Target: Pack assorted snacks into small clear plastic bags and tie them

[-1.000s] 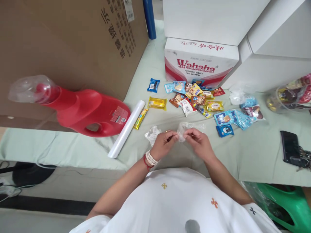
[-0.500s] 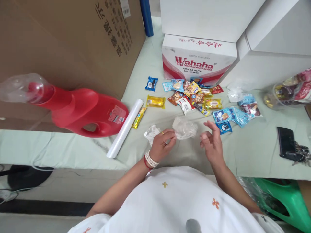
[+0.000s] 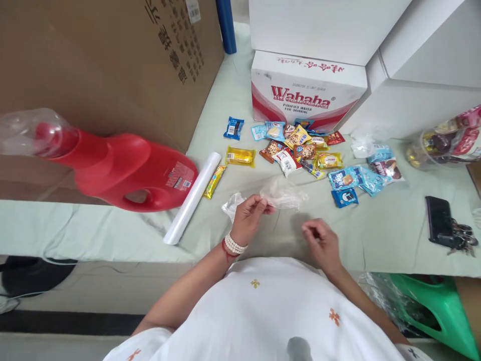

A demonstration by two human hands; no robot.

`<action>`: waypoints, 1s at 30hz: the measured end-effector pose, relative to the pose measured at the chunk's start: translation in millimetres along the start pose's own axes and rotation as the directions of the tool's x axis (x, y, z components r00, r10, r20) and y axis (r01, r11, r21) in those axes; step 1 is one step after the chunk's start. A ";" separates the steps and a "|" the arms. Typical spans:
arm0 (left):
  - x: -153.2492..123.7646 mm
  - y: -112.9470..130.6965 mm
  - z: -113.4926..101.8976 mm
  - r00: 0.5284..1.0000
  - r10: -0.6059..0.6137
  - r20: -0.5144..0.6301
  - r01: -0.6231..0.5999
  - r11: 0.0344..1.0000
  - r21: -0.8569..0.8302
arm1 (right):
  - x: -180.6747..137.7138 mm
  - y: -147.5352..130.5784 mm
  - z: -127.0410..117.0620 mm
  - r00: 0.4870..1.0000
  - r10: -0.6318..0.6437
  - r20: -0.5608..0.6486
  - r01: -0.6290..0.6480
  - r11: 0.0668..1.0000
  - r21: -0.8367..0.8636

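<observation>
My left hand (image 3: 251,213) pinches the edge of a thin clear plastic bag (image 3: 287,193), which spreads crumpled to the right of its fingers. Below that bag on the right is my right hand (image 3: 322,243), its fingers curled in against the thumb; nothing shows in it, and it stands apart from the bag. Another crumpled clear plastic piece (image 3: 232,204) lies just beyond my left hand, partly covered by it. Farther back is a pile of small wrapped snacks (image 3: 296,138). Several light-blue packets (image 3: 345,179) lie beyond my right hand.
Left of my hands, a white plastic roll (image 3: 193,198) rests against a red jug (image 3: 135,170) lying on its side. A Wahaha carton (image 3: 308,93) stands at the back. On the right are a tipped clear jar (image 3: 432,148), a black phone (image 3: 439,220) and keys (image 3: 464,235).
My right hand has moved down, toward my body, and its spread fingers have curled closed. The plastic bag, still in my left hand, has shifted slightly up and flattened out.
</observation>
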State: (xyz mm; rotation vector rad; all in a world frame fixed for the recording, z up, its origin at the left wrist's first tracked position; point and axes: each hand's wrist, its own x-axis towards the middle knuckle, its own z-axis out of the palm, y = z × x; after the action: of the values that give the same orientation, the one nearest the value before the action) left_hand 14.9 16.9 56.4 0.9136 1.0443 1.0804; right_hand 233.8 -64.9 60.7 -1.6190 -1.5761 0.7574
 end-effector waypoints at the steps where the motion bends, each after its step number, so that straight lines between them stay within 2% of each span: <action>1: -0.8 0.6 0.1 1.000 0.002 0.020 -0.003 0.999 0.049 | 1.8 -1.6 -4.4 0.992 0.005 -0.123 -0.006 1.000 -0.010; 2: -1.9 1.8 0.4 0.999 0.004 0.036 -0.008 0.995 0.098 | 6.4 -5.0 -8.7 0.974 -0.018 -0.228 0.013 1.000 -0.023; 3: -3.0 3.3 0.9 0.999 0.008 0.049 -0.015 0.990 0.141 | 13.6 -9.7 -12.3 0.958 -0.058 -0.282 0.049 0.998 -0.038; 4: -4.2 4.9 1.4 0.998 0.016 0.061 -0.026 0.984 0.176 | 22.8 -14.8 -14.8 0.954 -0.101 -0.282 0.091 0.995 -0.048; 6: -6.0 7.4 1.3 0.995 0.044 0.095 -0.065 0.972 0.227 | 44.9 -23.5 -16.1 0.973 -0.169 -0.156 0.165 0.986 -0.035; 8: -7.0 8.7 -0.7 0.988 0.079 0.136 -0.112 0.959 0.261 | 66.4 -27.5 -13.6 0.977 -0.206 0.049 0.205 0.978 0.026; 10: -6.7 9.3 -4.0 0.987 0.086 0.138 -0.119 0.959 0.257 | 81.7 -27.5 -9.7 0.944 -0.226 0.241 0.213 0.974 0.077; 12: -5.5 9.6 -6.8 0.994 0.056 0.089 -0.073 0.979 0.190 | 88.3 -27.0 -5.9 0.912 -0.214 0.351 0.200 0.977 0.075; 16: -1.5 10.3 -3.0 0.997 -0.048 0.059 0.044 0.997 0.060 | 81.7 -34.2 1.2 0.943 -0.147 0.300 0.147 0.989 0.024; 19: 2.0 10.2 6.6 0.997 -0.067 0.046 0.057 0.981 0.184 | 72.3 -40.9 5.5 0.956 -0.146 0.256 0.141 0.989 0.040; 21: 4.9 9.4 11.8 0.998 -0.056 -0.012 0.057 0.975 0.213 | 67.8 -40.6 6.8 0.990 -0.069 0.124 0.056 0.992 0.109; 23: 8.6 8.6 14.1 0.993 -0.084 -0.086 0.091 0.993 0.080 | 64.2 -35.2 7.3 0.992 0.113 -0.056 -0.091 0.950 0.299; 24: 10.8 8.2 14.2 0.986 -0.118 -0.116 0.115 0.993 -0.030 | 62.2 -31.1 7.5 0.972 0.216 -0.089 -0.160 0.893 0.421; 25: 13.2 8.0 13.8 0.977 -0.161 -0.137 0.142 0.980 -0.142 | 59.6 -26.6 7.8 0.952 0.302 -0.059 -0.226 0.818 0.528; 27: 18.1 7.8 12.1 0.955 -0.247 -0.162 0.185 0.927 -0.326 | 52.5 -17.6 8.2 0.917 0.375 0.137 -0.376 0.695 0.613; 29: 21.9 7.6 10.6 0.937 -0.296 -0.187 0.195 0.886 -0.422 | 44.1 -11.3 7.2 0.878 0.363 0.312 -0.478 0.699 0.532; 30: 22.8 7.4 10.5 0.935 -0.294 -0.197 0.186 0.882 -0.434 | 40.5 -9.8 5.8 0.871 0.350 0.345 -0.484 0.731 0.481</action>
State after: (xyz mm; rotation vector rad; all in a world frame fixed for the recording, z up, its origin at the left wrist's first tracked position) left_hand 26.3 39.9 61.4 0.2972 1.0560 1.1656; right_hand 226.4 -24.3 68.9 -1.4771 -0.9737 1.5454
